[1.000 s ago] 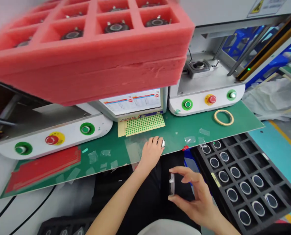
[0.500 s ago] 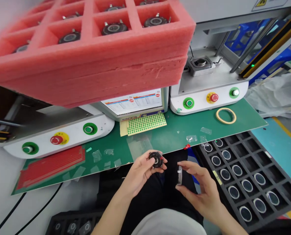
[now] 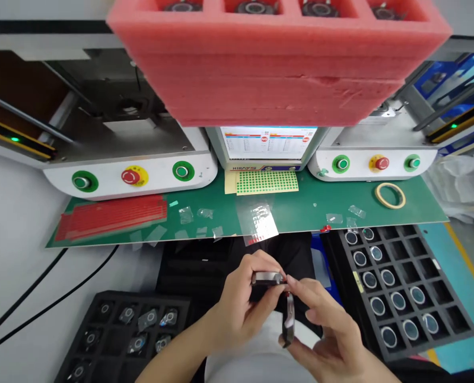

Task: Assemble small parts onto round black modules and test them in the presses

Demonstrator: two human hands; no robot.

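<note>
In front of my body, my left hand pinches a round dark watch-like part, seen nearly edge-on with a metallic rim. My right hand holds a second thin watch-like part upright between thumb and fingers, its edge towards me. The two parts stand close together, roughly at right angles. A speck of red shows where my right fingertips meet the end of the left part; whether the parts touch is hidden by the fingers.
A stacked red foam tray overhangs the screen. On the green bench lie red strips, a green-dot sticker sheet, clear film and a tape roll. Black trays flank me, holding round parts.
My hands have come together, and the left part has turned from face-up to edge-on. The view has swung left, showing more of the left black tray. Clear film with red tabs now shows at the bench edge.
</note>
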